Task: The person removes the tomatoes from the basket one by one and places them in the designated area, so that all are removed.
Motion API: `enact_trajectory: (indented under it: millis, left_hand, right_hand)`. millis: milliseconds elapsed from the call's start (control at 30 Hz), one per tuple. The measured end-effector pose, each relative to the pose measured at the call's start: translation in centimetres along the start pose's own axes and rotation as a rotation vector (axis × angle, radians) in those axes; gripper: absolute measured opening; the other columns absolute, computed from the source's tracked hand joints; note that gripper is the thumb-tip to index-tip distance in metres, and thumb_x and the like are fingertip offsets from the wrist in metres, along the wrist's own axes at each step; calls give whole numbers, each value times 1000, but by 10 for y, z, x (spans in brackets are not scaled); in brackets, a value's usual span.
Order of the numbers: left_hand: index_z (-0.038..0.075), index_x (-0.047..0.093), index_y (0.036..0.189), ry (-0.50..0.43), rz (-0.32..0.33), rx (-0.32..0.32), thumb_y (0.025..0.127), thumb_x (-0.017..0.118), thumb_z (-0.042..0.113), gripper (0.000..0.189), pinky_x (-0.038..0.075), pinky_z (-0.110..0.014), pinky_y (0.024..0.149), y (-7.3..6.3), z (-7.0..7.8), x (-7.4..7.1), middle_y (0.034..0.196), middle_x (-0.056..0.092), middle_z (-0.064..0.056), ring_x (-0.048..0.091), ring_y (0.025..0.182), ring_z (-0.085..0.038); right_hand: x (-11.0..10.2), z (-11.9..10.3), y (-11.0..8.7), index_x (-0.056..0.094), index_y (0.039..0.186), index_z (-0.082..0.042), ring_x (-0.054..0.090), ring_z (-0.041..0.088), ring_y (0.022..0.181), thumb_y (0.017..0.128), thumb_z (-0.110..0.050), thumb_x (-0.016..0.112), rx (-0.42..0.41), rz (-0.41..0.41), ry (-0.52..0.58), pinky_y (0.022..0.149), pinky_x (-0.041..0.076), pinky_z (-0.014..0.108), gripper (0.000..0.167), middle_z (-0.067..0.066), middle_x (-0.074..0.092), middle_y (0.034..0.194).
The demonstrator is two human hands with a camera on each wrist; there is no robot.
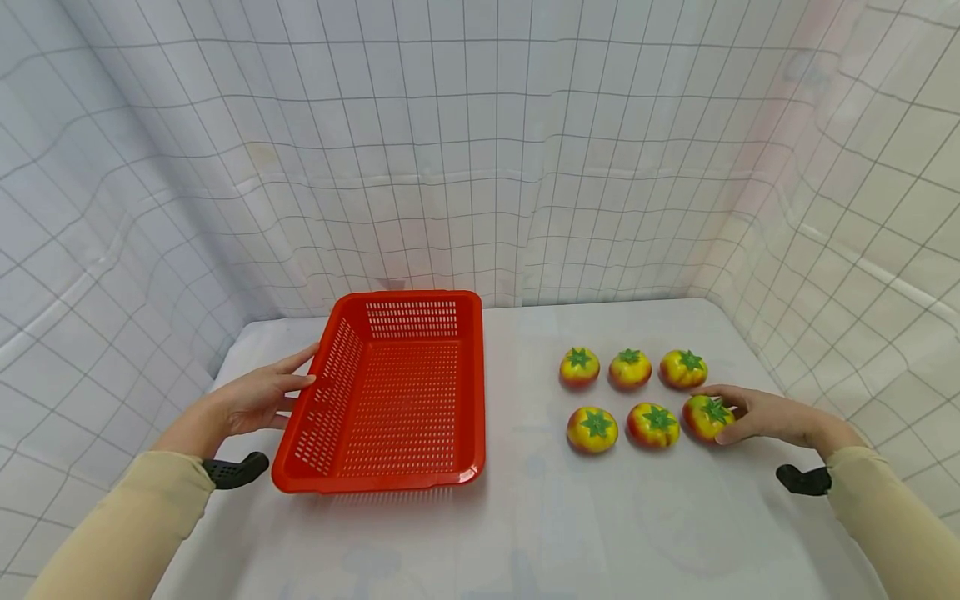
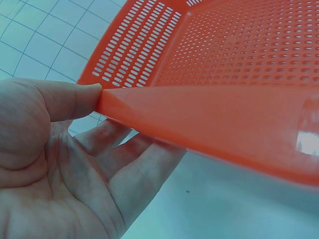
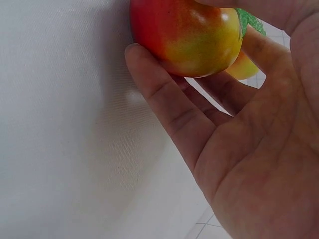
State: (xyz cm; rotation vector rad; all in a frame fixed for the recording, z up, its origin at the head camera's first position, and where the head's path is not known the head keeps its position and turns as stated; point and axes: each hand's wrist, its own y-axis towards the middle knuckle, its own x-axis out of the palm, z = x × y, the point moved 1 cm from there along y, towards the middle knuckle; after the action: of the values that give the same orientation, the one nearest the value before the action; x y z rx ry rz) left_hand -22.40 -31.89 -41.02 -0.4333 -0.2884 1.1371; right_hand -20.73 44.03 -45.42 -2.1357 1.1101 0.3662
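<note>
A red plastic basket (image 1: 405,400) with slotted walls lies at the left of the table. My left hand (image 1: 258,402) holds its left rim; in the left wrist view the thumb (image 2: 75,99) lies at the rim's edge and the other fingers are beneath it. On the right, my right hand (image 1: 772,417) grips a red-and-yellow tomato (image 1: 703,418) with a green leafy top, the rightmost of the near row. Thumb and fingers span this tomato (image 3: 189,40) in the right wrist view, where its upper part is cut off by the frame.
Two more tomatoes, a middle one (image 1: 652,426) and a left one (image 1: 592,430), share the near row. Behind them sit three others: left (image 1: 579,367), middle (image 1: 630,369) and right (image 1: 683,369). A white checked curtain (image 1: 480,167) surrounds the white table (image 1: 570,533).
</note>
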Motion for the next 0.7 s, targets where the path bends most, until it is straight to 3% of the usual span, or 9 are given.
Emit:
enact_trajectory:
  millis: [433, 700]
  left_hand:
    - [30, -3, 165, -2, -32, 15, 110, 47, 22, 75, 56, -53, 90, -1, 1, 0, 139, 52, -19, 65, 113, -35]
    - [31, -3, 165, 6, -15, 17, 110, 48, 23, 75, 56, -55, 91, -1, -1, -1, 141, 50, -21, 65, 113, -36]
  right_hand:
    - [0, 0, -1, 37, 158, -11, 24, 54, 141, 90, -26, 76, -20, 3, -30, 105, 31, 75, 80, 31, 23, 160]
    - [-2, 1, -1, 40, 157, -14, 26, 53, 141, 90, -28, 75, -24, 13, -54, 104, 32, 74, 77, 30, 26, 160]
